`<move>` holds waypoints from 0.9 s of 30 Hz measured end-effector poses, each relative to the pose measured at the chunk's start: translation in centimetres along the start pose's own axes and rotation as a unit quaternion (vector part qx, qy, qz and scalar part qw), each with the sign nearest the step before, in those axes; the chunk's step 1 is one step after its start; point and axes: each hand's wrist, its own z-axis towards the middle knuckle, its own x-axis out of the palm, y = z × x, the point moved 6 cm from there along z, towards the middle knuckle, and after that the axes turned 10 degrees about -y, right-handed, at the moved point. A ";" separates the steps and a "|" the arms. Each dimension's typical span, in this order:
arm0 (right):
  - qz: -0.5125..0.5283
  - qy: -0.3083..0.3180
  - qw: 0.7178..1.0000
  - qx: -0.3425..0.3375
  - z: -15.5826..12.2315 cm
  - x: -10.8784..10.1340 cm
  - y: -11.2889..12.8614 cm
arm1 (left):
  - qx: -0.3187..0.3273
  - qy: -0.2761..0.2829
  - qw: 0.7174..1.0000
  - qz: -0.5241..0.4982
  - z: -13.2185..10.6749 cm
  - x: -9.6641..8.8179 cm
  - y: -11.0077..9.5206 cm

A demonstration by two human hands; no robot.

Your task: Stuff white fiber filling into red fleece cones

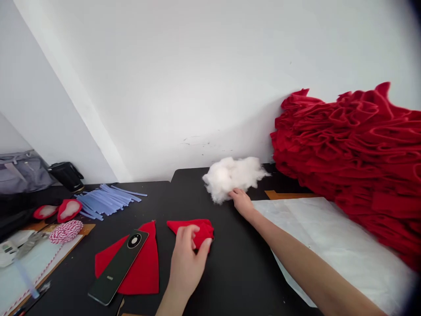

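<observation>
My left hand [188, 259] pinches a bunched piece of red felt [204, 232] on the black table [237, 276], its fingers hiding part of the cloth. My right hand [242, 202] touches the lower edge of a loose wad of white stuffing [228, 177]. Left of my left hand lies a flat red felt triangle [148, 270], and a black smartphone [115, 267] rests across it, camera end up.
A large heap of red felt [355, 149] rises against the wall at right, beside a white sheet [332, 239]. Blue plastic strips [105, 202], stuffed red felt pieces [69, 210] and a red-and-white twine ball [66, 231] lie at left. A grey bag [23, 173] sits behind them.
</observation>
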 end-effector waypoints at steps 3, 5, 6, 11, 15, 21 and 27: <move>0.076 -0.003 0.997 0.032 -0.7 -1.6 -2.1 | 0.092 0.034 0.973 0.210 1.2 2.4 -0.3; 0.132 -0.012 0.989 0.071 -1.9 -3.4 -3.3 | 0.126 0.088 0.953 0.260 1.2 3.2 -0.2; 0.161 -0.015 0.983 0.090 -2.7 -4.4 -3.7 | 0.139 0.111 0.950 0.255 1.0 3.2 -0.3; 0.297 -0.001 0.946 0.133 -7.0 -7.5 -3.1 | 0.239 0.075 0.952 0.178 0.9 3.4 -4.6; 0.370 0.017 0.917 0.148 -9.4 -7.7 -1.0 | 0.395 0.094 0.894 0.192 0.7 10.5 -8.4; 0.449 -0.025 0.866 0.219 -12.3 -10.0 -2.1 | 0.373 0.074 0.893 0.241 2.7 16.7 -7.4; 0.546 -0.116 0.782 0.278 -12.5 -15.2 -7.0 | 0.359 0.065 0.893 0.263 3.3 15.7 -7.0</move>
